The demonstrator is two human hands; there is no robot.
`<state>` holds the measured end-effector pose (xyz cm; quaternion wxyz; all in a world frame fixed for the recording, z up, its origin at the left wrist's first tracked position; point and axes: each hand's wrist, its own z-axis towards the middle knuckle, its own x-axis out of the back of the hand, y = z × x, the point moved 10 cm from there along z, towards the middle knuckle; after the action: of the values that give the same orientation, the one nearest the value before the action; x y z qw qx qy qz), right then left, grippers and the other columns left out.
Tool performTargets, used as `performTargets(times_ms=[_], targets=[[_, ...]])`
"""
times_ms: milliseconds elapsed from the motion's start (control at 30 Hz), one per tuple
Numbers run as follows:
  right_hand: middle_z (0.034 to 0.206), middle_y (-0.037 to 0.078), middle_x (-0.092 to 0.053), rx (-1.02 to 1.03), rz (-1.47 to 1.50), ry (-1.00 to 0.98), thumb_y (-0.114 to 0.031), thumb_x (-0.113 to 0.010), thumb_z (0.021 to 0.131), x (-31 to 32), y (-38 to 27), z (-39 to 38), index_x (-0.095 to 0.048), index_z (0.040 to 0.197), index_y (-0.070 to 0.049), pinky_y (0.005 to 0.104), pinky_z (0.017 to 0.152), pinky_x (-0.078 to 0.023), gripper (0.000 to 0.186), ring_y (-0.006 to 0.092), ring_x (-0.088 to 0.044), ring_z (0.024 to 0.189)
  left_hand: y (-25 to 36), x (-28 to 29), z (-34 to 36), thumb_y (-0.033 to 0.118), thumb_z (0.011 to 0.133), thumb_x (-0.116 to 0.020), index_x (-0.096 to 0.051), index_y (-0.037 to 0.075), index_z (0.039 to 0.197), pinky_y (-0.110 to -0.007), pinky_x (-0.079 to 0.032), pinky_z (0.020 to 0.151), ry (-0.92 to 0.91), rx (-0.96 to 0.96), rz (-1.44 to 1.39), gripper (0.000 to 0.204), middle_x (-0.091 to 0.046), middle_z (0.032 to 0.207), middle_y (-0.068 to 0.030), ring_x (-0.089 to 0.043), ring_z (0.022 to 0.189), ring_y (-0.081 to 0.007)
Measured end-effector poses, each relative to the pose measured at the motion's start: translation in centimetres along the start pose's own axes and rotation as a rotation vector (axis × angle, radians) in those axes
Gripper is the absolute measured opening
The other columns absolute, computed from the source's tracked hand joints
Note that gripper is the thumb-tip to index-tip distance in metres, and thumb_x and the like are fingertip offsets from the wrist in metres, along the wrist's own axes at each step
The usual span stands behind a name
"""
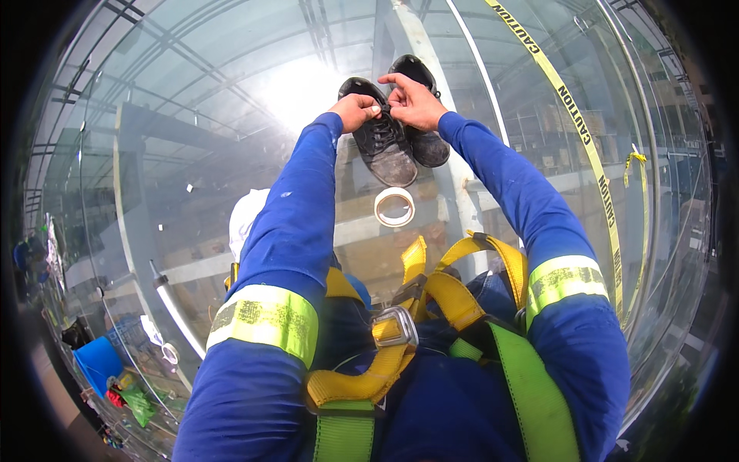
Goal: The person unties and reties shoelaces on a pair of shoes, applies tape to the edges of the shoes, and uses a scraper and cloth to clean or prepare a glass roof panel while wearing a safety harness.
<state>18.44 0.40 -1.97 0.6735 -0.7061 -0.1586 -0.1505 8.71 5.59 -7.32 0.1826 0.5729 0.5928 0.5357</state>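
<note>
Glass panes (208,246) spread beneath everything. At twelve o'clock, two black shoes (391,163) rest side by side; the left hand (354,112) pinches the left shoe's laces (382,135) between thumb and forefinger, while the right hand (416,102) crooks alongside, forefinger raised, its grip impossible to tell. If that pinch loosens, a lace could slip free. Off the toe at six o'clock, the tape roll (379,208) might skid if nudged; at four, bowed harness straps (454,300) could snag a sleeve (296,223).
</note>
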Motion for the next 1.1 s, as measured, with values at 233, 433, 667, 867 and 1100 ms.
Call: performTargets(times_ms=[233, 433, 667, 867, 1100], targets=[[0.088, 0.012, -0.062, 0.42, -0.57, -0.003, -0.015, -0.069, 0.082, -1.0, -3.0, -1.2, -0.069, 0.106, -0.01, 0.0407, 0.075, -0.053, 0.025, 0.0306, -0.065, 0.082, 0.0, 0.7, -0.3, 0.024, 0.099, -0.058, -0.069, 0.005, 0.094, -0.032, -0.046, 0.08, 0.087, -0.006, -0.039, 0.023, -0.066, 0.082, -0.0038, -0.058, 0.082, -0.0139], [0.088, 0.011, -0.062, 0.502, -0.598, 0.068, -0.016, -0.069, 0.084, -1.5, -3.7, -2.1, -0.066, 0.101, -0.007, 0.0396, 0.072, -0.052, 0.019, 0.0291, -0.065, 0.079, -1.0, 0.8, 0.1, 0.03, 0.099, -0.056, -0.069, 0.006, 0.098, -0.035, -0.044, 0.092, 0.052, 0.014, 0.04, 0.027, -0.069, 0.095, -0.0052, -0.06, 0.096, -0.0171], [0.082, 0.016, -0.063, -0.106, -0.318, -0.063, -0.032, -0.062, 0.09, -0.8, 0.8, -1.9, -0.064, 0.091, 0.002, 0.0386, 0.075, -0.049, 0.034, 0.0264, -0.062, 0.076, 0.6, 0.7, -0.5, 0.027, 0.097, -0.06, -0.07, 0.004, 0.098, -0.035, -0.048, 0.082, 0.154, 0.043, 0.061, 0.025, -0.07, 0.086, -0.0077, -0.061, 0.082, -0.0173], [0.093, 0.013, -0.065, 0.219, -0.608, -0.045, -0.031, -0.063, 0.095, -0.8, -1.7, -1.7, -0.064, 0.093, -0.001, 0.036, 0.081, -0.048, 0.031, 0.024, -0.062, 0.088, -0.1, 1.2, 0.4, 0.03, 0.096, -0.061, -0.07, 0.004, 0.101, -0.034, -0.049, 0.082, 0.179, 0.06, 0.181, 0.028, -0.071, 0.089, -0.009, -0.064, 0.086, -0.0173], [0.074, 0.001, -0.061, -0.366, 0.389, -0.563, -0.039, -0.068, 0.092, -1.3, 1.6, -4.7, -0.068, 0.078, -0.003, 0.0299, 0.074, -0.047, 0.039, 0.0144, -0.057, 0.071, -1.3, 0.1, 0.2, 0.029, 0.1, -0.057, -0.07, 0.012, 0.102, -0.026, -0.039, 0.063, -0.042, 0.027, -0.173, 0.022, -0.064, 0.087, 0.0071, -0.048, 0.073, -0.0055]])
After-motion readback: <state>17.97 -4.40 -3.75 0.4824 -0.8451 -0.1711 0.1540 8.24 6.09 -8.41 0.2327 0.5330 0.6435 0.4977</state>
